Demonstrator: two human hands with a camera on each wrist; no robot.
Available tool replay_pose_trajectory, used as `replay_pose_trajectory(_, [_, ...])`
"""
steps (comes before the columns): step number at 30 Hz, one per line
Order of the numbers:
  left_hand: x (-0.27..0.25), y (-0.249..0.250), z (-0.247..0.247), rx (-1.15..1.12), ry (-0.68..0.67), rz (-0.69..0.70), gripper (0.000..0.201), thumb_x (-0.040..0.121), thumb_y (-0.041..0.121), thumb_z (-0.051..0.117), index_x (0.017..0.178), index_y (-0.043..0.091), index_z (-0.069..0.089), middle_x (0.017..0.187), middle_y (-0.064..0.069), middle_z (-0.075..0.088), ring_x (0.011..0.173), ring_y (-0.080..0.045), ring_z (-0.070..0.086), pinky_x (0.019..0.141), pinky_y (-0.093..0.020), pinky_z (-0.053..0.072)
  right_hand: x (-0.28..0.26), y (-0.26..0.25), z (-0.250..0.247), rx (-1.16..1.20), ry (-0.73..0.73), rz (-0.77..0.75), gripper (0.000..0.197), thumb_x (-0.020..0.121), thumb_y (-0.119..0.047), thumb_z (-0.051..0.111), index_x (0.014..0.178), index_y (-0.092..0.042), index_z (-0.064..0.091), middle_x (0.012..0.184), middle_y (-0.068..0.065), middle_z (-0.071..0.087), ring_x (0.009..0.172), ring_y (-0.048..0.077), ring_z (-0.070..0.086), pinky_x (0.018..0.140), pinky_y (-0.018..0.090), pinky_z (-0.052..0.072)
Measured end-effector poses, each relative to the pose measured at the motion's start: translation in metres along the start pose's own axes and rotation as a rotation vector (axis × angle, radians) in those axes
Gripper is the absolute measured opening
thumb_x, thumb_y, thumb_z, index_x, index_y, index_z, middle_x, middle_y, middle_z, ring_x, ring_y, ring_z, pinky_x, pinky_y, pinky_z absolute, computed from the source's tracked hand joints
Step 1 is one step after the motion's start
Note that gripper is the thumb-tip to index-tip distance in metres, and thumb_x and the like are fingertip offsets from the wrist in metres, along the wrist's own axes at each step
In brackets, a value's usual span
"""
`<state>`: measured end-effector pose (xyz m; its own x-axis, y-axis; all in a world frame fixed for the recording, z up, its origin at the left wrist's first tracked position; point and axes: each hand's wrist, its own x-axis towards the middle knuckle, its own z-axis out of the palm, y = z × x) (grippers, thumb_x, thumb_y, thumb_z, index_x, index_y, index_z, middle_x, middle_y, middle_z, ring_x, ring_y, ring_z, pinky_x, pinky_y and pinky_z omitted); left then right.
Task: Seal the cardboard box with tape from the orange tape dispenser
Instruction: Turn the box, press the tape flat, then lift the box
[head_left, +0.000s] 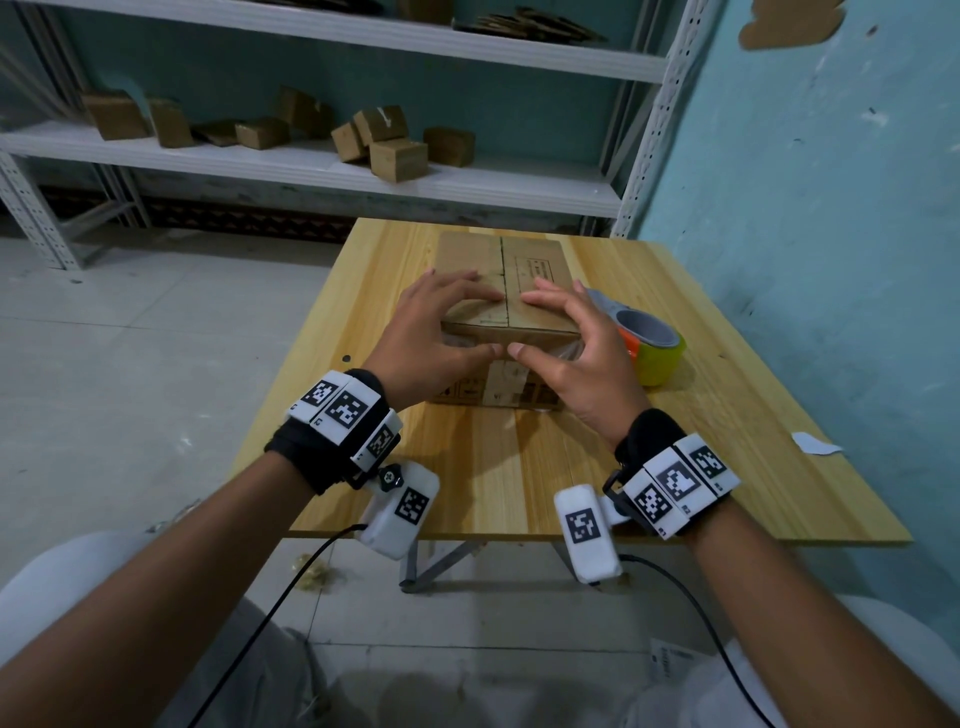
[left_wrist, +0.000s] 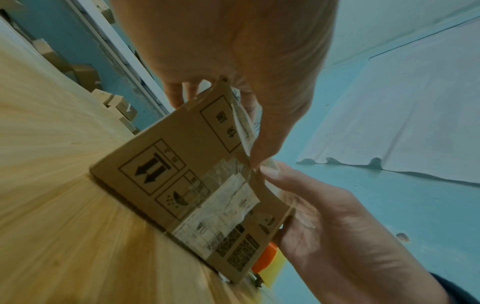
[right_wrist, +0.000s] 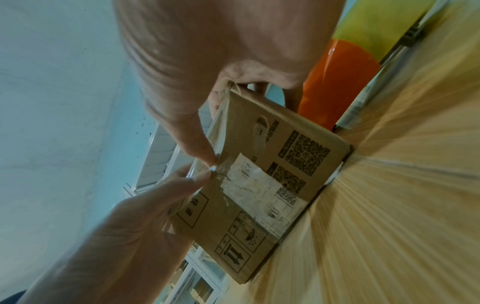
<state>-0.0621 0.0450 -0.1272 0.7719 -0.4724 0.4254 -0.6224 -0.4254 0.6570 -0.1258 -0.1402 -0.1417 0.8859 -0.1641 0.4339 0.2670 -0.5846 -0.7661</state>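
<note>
Nearest, the left hand (head_left: 426, 332) and right hand (head_left: 576, 353) are both laid over the near top edge of the cardboard box (head_left: 511, 262), fingers spread flat on the two closed flaps and thumbs down on the front face, their tips almost meeting at the middle seam. The box sits on the wooden table (head_left: 727, 384) under both hands. Just beside the right hand, on its outer side, lies the orange tape dispenser (head_left: 647, 345) with its yellowish roll. Beyond the hands, a white shelf (head_left: 311, 166) carries small cardboard boxes (head_left: 397, 158).
</note>
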Motion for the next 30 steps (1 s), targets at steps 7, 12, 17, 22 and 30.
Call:
replay_pose_trajectory(7, [0.0005, -0.0005, 0.0011, 0.002, 0.004, -0.012, 0.053, 0.078, 0.030, 0.075, 0.128, 0.031, 0.055, 0.148, 0.006, 0.038, 0.144, -0.021, 0.015, 0.115, -0.042, 0.012, -0.0008, -0.0012, 0.0004, -0.018, -0.002, -0.003, 0.049, 0.082, -0.023, 0.078, 0.127, -0.028, 0.060, 0.150, -0.012, 0.045, 0.151, 0.013, 0.013, 0.120, 0.035, 0.012])
replay_pose_trajectory(12, [0.0009, -0.0025, 0.0015, -0.006, 0.010, -0.004, 0.053, 0.077, 0.030, 0.076, 0.126, 0.032, 0.056, 0.146, 0.005, 0.040, 0.143, -0.023, 0.019, 0.116, -0.050, 0.017, -0.0012, -0.0015, 0.0002, -0.034, 0.000, -0.009, 0.051, 0.081, -0.022, 0.079, 0.128, -0.027, 0.060, 0.150, -0.012, 0.045, 0.151, 0.014, 0.013, 0.119, 0.034, 0.012])
replay_pose_trajectory(17, [0.0001, -0.0010, 0.0008, -0.004, 0.012, 0.015, 0.054, 0.076, 0.024, 0.077, 0.126, 0.030, 0.056, 0.145, 0.002, 0.041, 0.140, -0.022, 0.023, 0.117, -0.049, 0.017, -0.0013, -0.0010, 0.0007, -0.035, 0.002, -0.012, 0.052, 0.081, -0.020, 0.079, 0.129, -0.027, 0.060, 0.150, -0.011, 0.045, 0.151, 0.015, 0.013, 0.119, 0.033, 0.013])
replay_pose_trajectory(22, [-0.0009, 0.0005, -0.0004, 0.000, 0.017, 0.027, 0.054, 0.076, 0.022, 0.076, 0.126, 0.028, 0.056, 0.144, 0.001, 0.042, 0.138, -0.018, 0.025, 0.117, -0.048, 0.017, -0.0005, 0.0007, 0.0010, -0.037, -0.002, -0.018, 0.054, 0.080, -0.019, 0.080, 0.129, -0.026, 0.059, 0.150, -0.011, 0.045, 0.151, 0.015, 0.013, 0.117, 0.032, 0.013])
replay_pose_trajectory(30, [-0.0008, 0.0015, -0.0002, 0.010, 0.007, 0.023, 0.057, 0.075, 0.021, 0.077, 0.127, 0.029, 0.055, 0.146, 0.002, 0.040, 0.139, -0.016, 0.021, 0.116, -0.040, 0.012, -0.0012, -0.0003, 0.0006, -0.031, -0.005, -0.020, 0.055, 0.078, -0.018, 0.080, 0.129, -0.026, 0.059, 0.149, -0.011, 0.045, 0.151, 0.016, 0.013, 0.117, 0.031, 0.013])
